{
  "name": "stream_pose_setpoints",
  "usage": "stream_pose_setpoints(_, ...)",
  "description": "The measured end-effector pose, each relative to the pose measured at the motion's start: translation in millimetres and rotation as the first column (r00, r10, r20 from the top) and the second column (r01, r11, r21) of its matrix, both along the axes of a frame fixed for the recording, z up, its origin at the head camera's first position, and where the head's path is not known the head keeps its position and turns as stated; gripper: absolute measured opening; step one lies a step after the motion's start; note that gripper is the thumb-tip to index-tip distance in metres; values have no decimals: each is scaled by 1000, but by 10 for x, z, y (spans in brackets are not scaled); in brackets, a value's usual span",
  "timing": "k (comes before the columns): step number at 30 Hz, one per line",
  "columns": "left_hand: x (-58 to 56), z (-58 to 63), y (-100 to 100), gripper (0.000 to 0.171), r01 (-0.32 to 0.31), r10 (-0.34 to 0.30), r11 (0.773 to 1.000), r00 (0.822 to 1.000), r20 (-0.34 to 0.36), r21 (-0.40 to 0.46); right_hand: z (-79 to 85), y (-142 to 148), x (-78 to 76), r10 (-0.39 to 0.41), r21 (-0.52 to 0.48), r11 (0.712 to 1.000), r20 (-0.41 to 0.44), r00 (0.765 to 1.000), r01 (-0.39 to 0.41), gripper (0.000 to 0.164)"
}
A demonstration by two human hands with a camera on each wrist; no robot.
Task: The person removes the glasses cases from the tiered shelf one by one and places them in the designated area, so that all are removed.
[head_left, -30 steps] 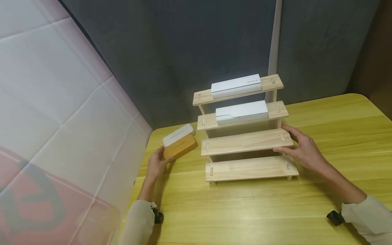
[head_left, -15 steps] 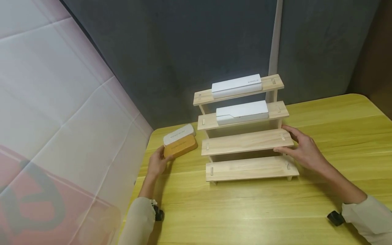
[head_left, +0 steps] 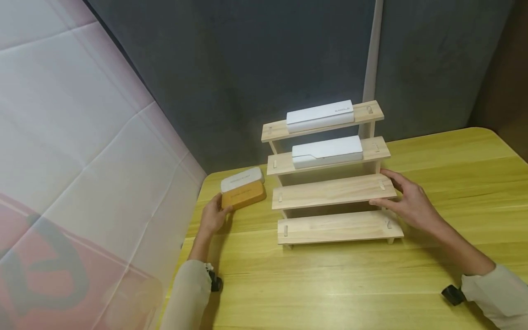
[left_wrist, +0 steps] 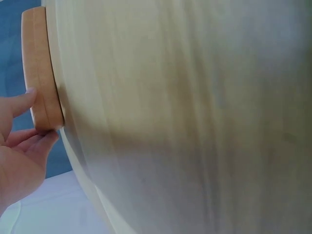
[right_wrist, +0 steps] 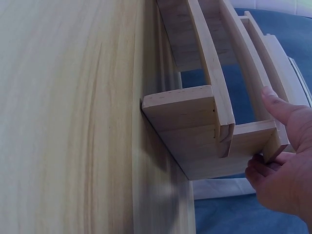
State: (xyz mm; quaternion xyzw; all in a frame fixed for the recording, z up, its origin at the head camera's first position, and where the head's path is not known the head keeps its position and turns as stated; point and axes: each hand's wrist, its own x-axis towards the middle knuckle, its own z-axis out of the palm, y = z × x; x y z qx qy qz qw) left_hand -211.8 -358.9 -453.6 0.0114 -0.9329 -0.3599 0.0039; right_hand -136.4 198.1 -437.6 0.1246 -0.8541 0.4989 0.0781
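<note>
My left hand [head_left: 212, 214] holds the near left end of an orange glasses case [head_left: 244, 195] lying on the table. In the left wrist view the thumb lies on the side of the orange case [left_wrist: 40, 63] and the fingertips are at its end. Right behind it lies an off-white glasses case [head_left: 242, 178]. My right hand [head_left: 412, 201] grips the right end of the second-lowest board of a four-tier wooden stand [head_left: 334, 191]. In the right wrist view its thumb is on the board's front edge, and the fingers reach beneath and behind.
Two white glasses cases occupy the stand: one on the top tier [head_left: 319, 116], another on the tier below [head_left: 327, 152]. A dark wall panel [head_left: 247, 82] rises behind the yellow wooden table [head_left: 321, 288]. To the left hangs a white and red sheet [head_left: 95, 137].
The left ends of the orange and off-white cases have swung slightly away from me, so both lie more level. My left hand moved a little with them. The right hand stays on the stand.
</note>
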Motion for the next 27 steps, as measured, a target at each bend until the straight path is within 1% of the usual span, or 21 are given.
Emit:
stream_pose_setpoints(8,-55,22,15,72,-4,4,1000,1000,26,-8,1,3,3,-9,10,1000,6,1000,9,90)
stream_pose_setpoints(16,-146,36,24,69,-6,9,995,999,32,-99,-21,9,-5,-6,2,1000,-6,1000,6,89)
stream_pose_setpoints(24,-202,52,38,70,-3,10,994,998,64,-108,-48,10,-19,2,-16,1000,-33,999,-2,89)
stream_pose_setpoints(27,-220,53,41,71,-12,20,994,997,72,-108,-49,11,-20,1,-19,1000,-37,999,-2,89)
